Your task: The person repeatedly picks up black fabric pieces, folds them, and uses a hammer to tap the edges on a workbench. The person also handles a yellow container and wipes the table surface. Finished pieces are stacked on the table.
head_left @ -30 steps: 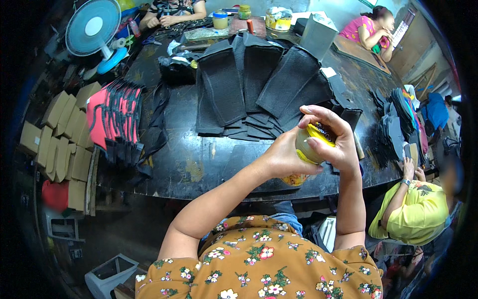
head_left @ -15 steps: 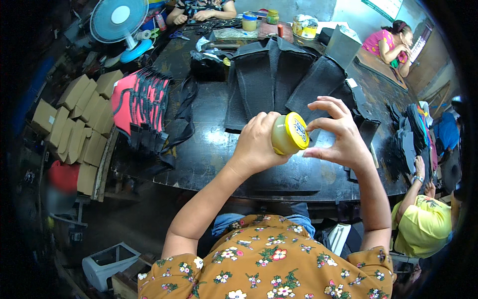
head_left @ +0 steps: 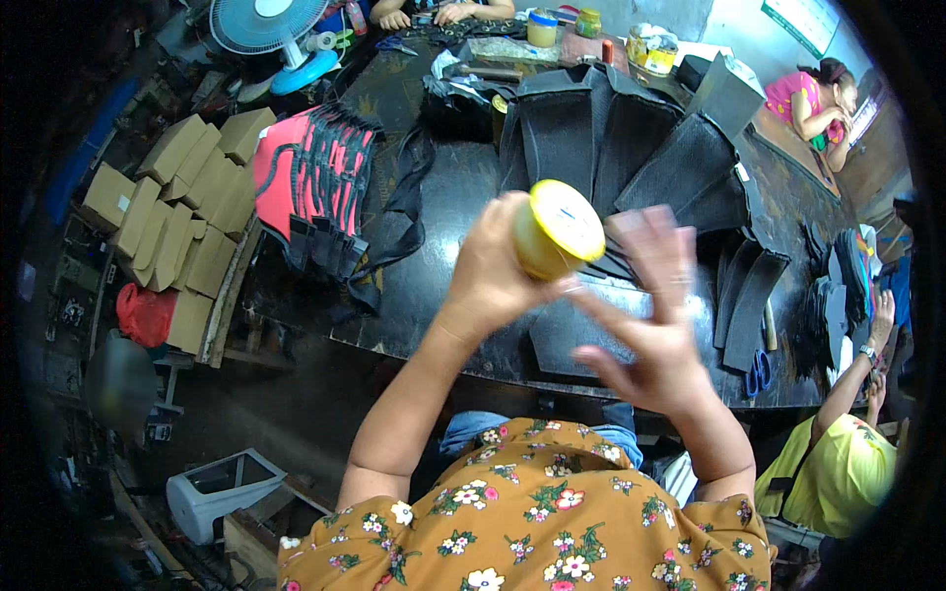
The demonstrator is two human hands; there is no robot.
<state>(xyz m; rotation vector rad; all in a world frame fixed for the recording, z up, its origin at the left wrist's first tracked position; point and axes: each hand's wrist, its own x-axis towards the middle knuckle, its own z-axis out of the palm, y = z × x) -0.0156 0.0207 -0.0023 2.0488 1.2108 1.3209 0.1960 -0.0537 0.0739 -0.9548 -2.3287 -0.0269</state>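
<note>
My left hand (head_left: 490, 264) is wrapped round a jar (head_left: 539, 243) of yellowish paste with a yellow lid (head_left: 568, 219), held tilted above the table. The lid is on the jar and turned toward my right. Just beside it, my right hand (head_left: 650, 330) has its fingers spread and holds nothing; motion smears it. Below my hands a dark flat piece (head_left: 572, 340) lies near the table's front edge. Beyond them, black textured panels (head_left: 557, 133) are fanned out over the table.
Red and black cut pieces (head_left: 313, 172) are stacked at the left, beside brown cartons (head_left: 163, 222). Blue-handled scissors (head_left: 758, 374) lie at the right front edge. A fan (head_left: 268, 30) stands far left. Co-workers sit at the far side and right, one in a yellow shirt (head_left: 838, 473).
My right hand has come away from the lid, moved down and spread its fingers. The jar is tipped with its lid facing more upward. The whole view has shifted.
</note>
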